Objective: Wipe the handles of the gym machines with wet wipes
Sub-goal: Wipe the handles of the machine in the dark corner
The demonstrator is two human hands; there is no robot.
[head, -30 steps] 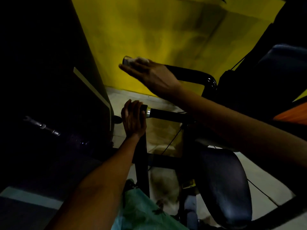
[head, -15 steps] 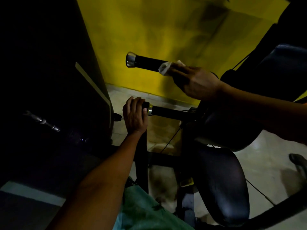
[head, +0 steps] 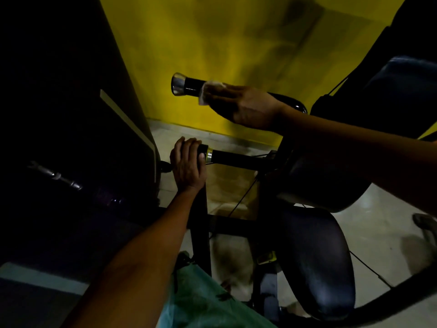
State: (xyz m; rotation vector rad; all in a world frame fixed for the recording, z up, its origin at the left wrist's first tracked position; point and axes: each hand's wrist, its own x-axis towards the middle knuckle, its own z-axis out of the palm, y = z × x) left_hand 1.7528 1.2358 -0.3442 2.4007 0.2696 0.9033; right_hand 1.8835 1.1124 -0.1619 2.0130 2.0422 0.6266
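Observation:
Two black machine handles jut left in dim light. The upper handle (head: pixel 189 87) ends in a chrome cap. My right hand (head: pixel 246 106) wraps a white wet wipe (head: pixel 209 89) round it, a short way from the cap. The lower handle (head: pixel 233 159) has a brass-coloured ring. My left hand (head: pixel 188 163) grips its free end, covering the tip.
A yellow wall (head: pixel 236 43) stands behind the handles. A dark machine housing (head: pixel 71 114) fills the left side. Black padded seat cushions (head: pixel 314 256) lie right of centre over a pale tiled floor (head: pixel 378 233). A thin cable (head: pixel 243 197) hangs under the lower handle.
My right hand slid the wipe from the handle's tip inward toward the bend, then back outward toward the chrome cap. My left hand stays on the lower handle.

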